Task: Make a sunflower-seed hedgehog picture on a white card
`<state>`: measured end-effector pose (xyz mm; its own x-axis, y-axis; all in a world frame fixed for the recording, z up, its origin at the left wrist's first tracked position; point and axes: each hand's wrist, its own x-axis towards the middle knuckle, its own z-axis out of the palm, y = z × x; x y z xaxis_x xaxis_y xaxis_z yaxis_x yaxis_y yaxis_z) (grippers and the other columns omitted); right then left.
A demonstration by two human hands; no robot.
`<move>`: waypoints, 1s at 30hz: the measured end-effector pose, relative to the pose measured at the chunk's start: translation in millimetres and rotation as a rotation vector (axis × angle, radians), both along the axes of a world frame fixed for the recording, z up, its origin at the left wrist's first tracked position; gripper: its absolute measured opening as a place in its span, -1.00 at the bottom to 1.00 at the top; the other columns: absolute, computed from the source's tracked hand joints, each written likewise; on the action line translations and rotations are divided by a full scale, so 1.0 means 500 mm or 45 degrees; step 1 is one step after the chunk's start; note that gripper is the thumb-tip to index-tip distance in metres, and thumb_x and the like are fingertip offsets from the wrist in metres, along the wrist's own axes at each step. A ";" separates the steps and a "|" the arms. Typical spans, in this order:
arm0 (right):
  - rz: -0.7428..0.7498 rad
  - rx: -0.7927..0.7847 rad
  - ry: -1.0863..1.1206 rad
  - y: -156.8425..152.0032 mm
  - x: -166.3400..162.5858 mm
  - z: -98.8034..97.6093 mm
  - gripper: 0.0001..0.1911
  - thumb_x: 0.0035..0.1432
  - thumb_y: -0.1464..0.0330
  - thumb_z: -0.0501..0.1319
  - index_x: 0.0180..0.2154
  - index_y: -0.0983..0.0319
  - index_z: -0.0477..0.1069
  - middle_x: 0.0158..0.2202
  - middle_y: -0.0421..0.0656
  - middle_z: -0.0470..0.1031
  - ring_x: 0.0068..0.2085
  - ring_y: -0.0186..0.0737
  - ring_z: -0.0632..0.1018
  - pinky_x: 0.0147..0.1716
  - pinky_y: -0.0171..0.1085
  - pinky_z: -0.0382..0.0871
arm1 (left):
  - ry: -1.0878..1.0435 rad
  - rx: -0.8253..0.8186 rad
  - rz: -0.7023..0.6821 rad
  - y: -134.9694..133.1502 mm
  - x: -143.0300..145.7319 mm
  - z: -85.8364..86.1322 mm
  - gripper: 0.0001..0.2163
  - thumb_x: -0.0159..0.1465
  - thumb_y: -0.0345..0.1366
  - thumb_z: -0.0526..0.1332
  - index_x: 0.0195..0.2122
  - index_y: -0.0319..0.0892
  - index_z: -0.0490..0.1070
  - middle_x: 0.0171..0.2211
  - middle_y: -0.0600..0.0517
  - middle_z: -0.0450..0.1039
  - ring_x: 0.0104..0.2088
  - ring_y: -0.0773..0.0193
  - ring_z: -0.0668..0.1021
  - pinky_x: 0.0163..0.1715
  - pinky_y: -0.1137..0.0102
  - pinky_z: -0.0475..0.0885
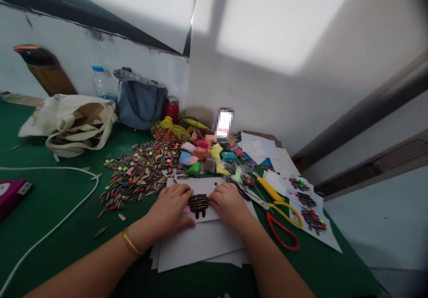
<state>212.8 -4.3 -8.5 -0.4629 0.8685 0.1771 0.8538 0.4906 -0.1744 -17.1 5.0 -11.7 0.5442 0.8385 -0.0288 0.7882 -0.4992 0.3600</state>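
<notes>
Bare forearms (96, 262) angle toward a seed-covered figure (198, 203).
Left hand (171, 206) at its left edge, right hand (230, 203) at its right; whether either grip grasps it, I cannot tell.

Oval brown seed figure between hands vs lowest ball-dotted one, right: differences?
The oval brown seed figure shows no bright balls; the ball-dotted seed figure has several. The oval one sits between left hand and right hand; the dotted one lies apart from both. Both have white paper beneath and pink at one end.

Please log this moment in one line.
left hand: left of seed figure; right hand: at its right; paper: beneath; seeds: heaped left; scissors: right
</notes>
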 end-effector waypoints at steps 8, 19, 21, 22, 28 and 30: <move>-0.006 -0.024 -0.040 -0.002 -0.008 0.008 -0.96 0.18 0.41 0.32 -0.31 0.19 0.57 -0.33 -0.17 0.55 -0.18 -0.18 0.45 -0.15 -0.17 0.14 | 0.011 0.023 -0.010 -0.002 0.000 0.002 -0.31 0.00 -0.01 0.41 0.17 -0.06 0.35 0.21 -0.13 0.32 0.22 -0.12 0.30 0.17 0.00 0.15; -0.131 0.090 0.197 0.014 0.036 0.004 -0.86 0.28 0.38 0.22 -0.24 0.16 0.58 -0.27 -0.15 0.55 -0.19 -0.18 0.46 -0.15 -0.20 0.14 | -0.305 0.318 0.155 0.053 -0.039 0.015 -0.78 0.33 -0.22 0.13 -0.16 -0.13 0.53 -0.10 -0.09 0.49 -0.04 0.09 0.48 0.01 0.22 0.33; -0.172 0.094 0.202 0.016 0.041 0.003 -0.85 0.29 0.37 0.20 -0.23 0.16 0.58 -0.27 -0.15 0.55 -0.18 -0.18 0.46 -0.15 -0.20 0.14 | -0.241 0.425 0.255 0.073 -0.061 0.021 -0.79 0.32 -0.26 0.11 -0.21 -0.15 0.54 -0.17 -0.09 0.49 -0.10 0.08 0.48 -0.04 0.22 0.34; -0.183 0.092 0.205 0.016 0.042 0.002 -0.84 0.30 0.36 0.20 -0.23 0.16 0.58 -0.27 -0.15 0.55 -0.17 -0.18 0.47 -0.15 -0.20 0.14 | -0.192 0.435 0.273 0.081 -0.071 0.023 -0.79 0.31 -0.27 0.12 -0.23 -0.15 0.55 -0.21 -0.08 0.49 -0.14 0.07 0.49 -0.08 0.22 0.35; -0.184 0.067 0.208 0.017 0.041 0.002 -0.82 0.31 0.35 0.18 -0.22 0.14 0.58 -0.26 -0.15 0.55 -0.16 -0.18 0.47 -0.13 -0.20 0.15 | 0.047 0.235 0.198 0.094 -0.098 0.031 -0.85 0.22 -0.26 0.19 -0.29 -0.06 0.57 -0.24 -0.04 0.51 -0.14 0.05 0.51 -0.12 0.22 0.33; -0.182 0.052 0.198 0.016 0.038 0.002 -0.82 0.31 0.34 0.17 -0.22 0.14 0.58 -0.26 -0.14 0.55 -0.16 -0.17 0.47 -0.13 -0.20 0.15 | 0.111 0.139 0.184 0.090 -0.094 0.034 -0.85 0.18 -0.22 0.24 -0.27 -0.02 0.58 -0.23 -0.02 0.51 -0.12 0.03 0.51 -0.14 0.22 0.32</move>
